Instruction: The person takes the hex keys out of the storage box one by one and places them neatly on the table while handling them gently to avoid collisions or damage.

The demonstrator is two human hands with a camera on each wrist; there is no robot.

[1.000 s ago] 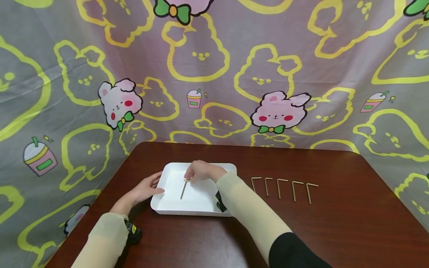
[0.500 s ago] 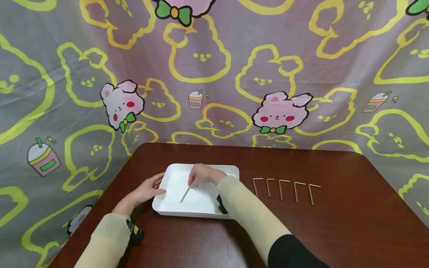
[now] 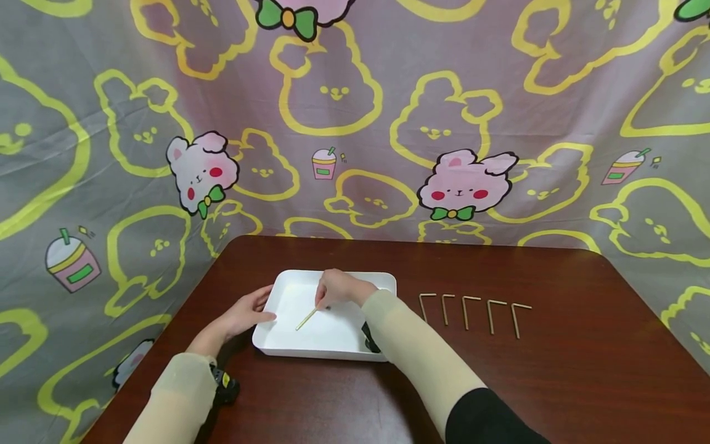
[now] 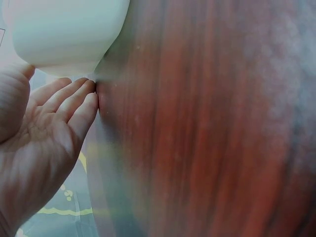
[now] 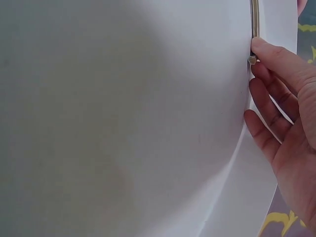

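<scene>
A white tray (image 3: 283, 346) stands on the table. My left hand (image 3: 243, 314) holds its left edge, the thumb over the rim and the fingers against the outer wall, as the left wrist view also shows. Above the tray's floor, my right hand (image 3: 337, 288) pinches a brass-coloured hex key (image 3: 306, 319) between thumb and index finger. The key's long arm slants down toward the near left. In the right wrist view a bent end of the hex key (image 5: 252, 59) pokes out below the thumb, while the other fingers are loosely bent near the tray. The fingers cover part of the key.
Several L-shaped hex keys (image 3: 466, 313) lie in a row on the brown table (image 3: 554, 382), right of the tray. A patterned cloth (image 3: 355, 135) hangs behind the table and along its left side.
The right hand has shifted slightly right and nearer, and the hex key has turned, its long arm now slanting more sideways. The left hand stays at the tray's edge.
</scene>
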